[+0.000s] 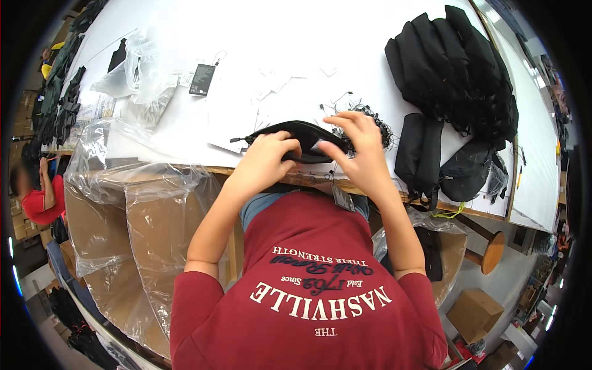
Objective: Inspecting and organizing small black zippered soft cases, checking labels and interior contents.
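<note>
A black zippered pouch (296,131) lies at the table's near edge in front of me, its mouth gaping. My left hand (269,158) is curled over the pouch's left part, with fingertips in the opening. My right hand (364,148) is at the pouch's right end, thumb and fingers spread apart. Its thumb reaches into the mouth beside a small pale piece (317,146), too small to name. A dark hang tag (343,198) dangles below the pouch over the table edge. Behind my right hand sits a tangle of black tag strings (377,123).
Black pouches (453,61) are heaped at the right, with more bags (472,169) nearer. Plastic bags (145,68) and a black tag (202,80) lie on the white table (259,37). A plastic-lined carton (98,228) stands left, a stool (492,253) right. Another person (46,200) is far left.
</note>
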`<action>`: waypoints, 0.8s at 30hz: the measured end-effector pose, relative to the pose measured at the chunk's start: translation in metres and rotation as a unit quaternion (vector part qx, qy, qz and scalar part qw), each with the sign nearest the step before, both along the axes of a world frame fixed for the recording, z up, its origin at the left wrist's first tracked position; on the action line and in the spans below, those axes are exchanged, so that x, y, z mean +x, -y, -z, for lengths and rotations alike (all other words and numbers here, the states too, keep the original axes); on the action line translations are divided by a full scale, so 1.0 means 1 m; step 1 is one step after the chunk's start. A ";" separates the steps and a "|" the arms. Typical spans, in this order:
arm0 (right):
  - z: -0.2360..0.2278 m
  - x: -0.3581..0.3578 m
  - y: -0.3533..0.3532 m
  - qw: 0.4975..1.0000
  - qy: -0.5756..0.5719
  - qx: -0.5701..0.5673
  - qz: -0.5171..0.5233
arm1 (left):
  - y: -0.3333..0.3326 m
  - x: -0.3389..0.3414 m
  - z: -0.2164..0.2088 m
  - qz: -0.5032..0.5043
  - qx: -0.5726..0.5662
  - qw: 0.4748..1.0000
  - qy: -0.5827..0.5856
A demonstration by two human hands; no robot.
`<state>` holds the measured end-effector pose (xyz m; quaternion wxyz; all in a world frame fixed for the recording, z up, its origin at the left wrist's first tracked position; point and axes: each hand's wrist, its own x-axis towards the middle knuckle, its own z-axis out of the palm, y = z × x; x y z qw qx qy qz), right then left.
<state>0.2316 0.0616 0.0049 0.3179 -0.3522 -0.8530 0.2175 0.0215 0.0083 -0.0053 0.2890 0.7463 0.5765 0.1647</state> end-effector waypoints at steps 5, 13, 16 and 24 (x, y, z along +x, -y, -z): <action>0.014 0.045 0.034 0.957 -0.080 -0.240 0.144 | -0.009 -0.001 0.003 -0.003 -0.037 0.999 0.022; 0.051 0.057 0.076 0.932 0.107 -0.345 0.021 | -0.019 -0.001 0.014 0.013 -0.035 0.999 -0.010; 0.048 0.057 0.068 0.943 0.138 -0.304 0.000 | -0.022 -0.002 0.016 0.014 -0.021 0.999 -0.027; 0.009 0.105 0.039 0.819 -0.148 -0.553 0.044 | -0.017 -0.015 0.000 -0.038 0.056 0.998 0.018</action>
